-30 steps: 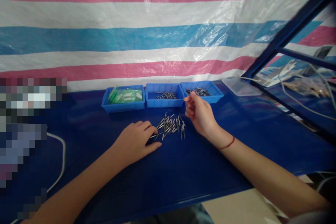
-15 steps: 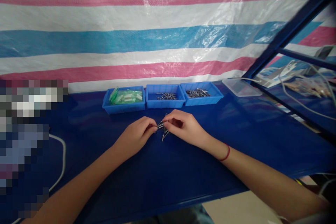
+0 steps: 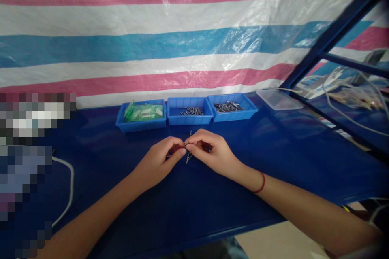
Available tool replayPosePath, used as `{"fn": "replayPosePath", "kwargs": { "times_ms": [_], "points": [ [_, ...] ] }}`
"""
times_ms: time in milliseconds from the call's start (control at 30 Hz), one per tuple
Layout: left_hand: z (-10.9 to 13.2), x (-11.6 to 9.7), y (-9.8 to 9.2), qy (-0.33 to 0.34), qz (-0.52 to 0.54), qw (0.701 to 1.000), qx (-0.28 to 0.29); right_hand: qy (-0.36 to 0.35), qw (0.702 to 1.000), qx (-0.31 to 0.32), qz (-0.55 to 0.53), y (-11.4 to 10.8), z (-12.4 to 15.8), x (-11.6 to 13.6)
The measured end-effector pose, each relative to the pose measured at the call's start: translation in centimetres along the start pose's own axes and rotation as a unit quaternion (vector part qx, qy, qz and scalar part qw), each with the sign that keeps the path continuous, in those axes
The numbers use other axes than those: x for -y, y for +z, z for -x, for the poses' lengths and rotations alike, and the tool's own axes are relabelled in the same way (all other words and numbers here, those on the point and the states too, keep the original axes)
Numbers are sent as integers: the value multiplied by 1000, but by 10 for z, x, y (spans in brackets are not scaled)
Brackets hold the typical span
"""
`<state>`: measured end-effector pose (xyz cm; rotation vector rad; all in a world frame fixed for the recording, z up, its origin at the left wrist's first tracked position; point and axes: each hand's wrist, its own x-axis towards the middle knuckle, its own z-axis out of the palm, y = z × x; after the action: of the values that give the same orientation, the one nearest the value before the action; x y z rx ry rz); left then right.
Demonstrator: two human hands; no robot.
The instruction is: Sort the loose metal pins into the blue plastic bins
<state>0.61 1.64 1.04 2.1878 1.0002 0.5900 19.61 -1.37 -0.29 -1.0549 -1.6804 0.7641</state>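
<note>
My left hand [image 3: 164, 154] is closed in a pinch, and a thin metal end shows past its curled fingers on the left. Opposite it, my right hand [image 3: 211, 149] is pinched too. The fingertips of both hands meet over a small thin metal pin, mostly covered by the fingers. A few more slim silver-grey metal pins [image 3: 189, 158] lie on the blue tabletop just under and beside the right fingertips. My right hand hides part of this small pile.
Three blue bins stand in a row behind the hands: the left bin [image 3: 141, 126] has green bags with white pieces, the middle bin [image 3: 190, 120] and right bin [image 3: 235, 115] hold metal pins. A clear plastic lid [image 3: 279, 100] and blue frame [image 3: 322, 54] are at right, a white cable [image 3: 72, 186] at left.
My hands have come together, the left fingertips moving right to meet the right ones. The metal pins that showed between the hands are now mostly covered.
</note>
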Motion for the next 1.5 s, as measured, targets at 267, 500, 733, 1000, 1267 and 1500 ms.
{"fn": "replayPosePath", "kwargs": {
  "times_ms": [267, 500, 733, 1000, 1267, 1500],
  "points": [
    [0, -3, -1, 46, 3, 999, 2, -23, 1000, 10, -2, 1, 2, -1],
    [0, -4, -3, 44, -3, 998, -54, -25, 1000, 4, 13, 1, 1, -1],
    [1, -8, -2, 39, -22, 995, -86, -54, 997, 8, 62, -1, 1, -3],
    [1, -4, -23, 11, -157, 987, -19, 27, 998, -63, 11, -11, -12, -14],
    [0, 18, -38, 46, -243, 963, 107, 152, 915, -300, -223, -44, -35, -37],
    [-4, 18, -23, 79, -232, 966, 88, 114, 981, -122, -100, -20, -20, -27]
  ]
}}
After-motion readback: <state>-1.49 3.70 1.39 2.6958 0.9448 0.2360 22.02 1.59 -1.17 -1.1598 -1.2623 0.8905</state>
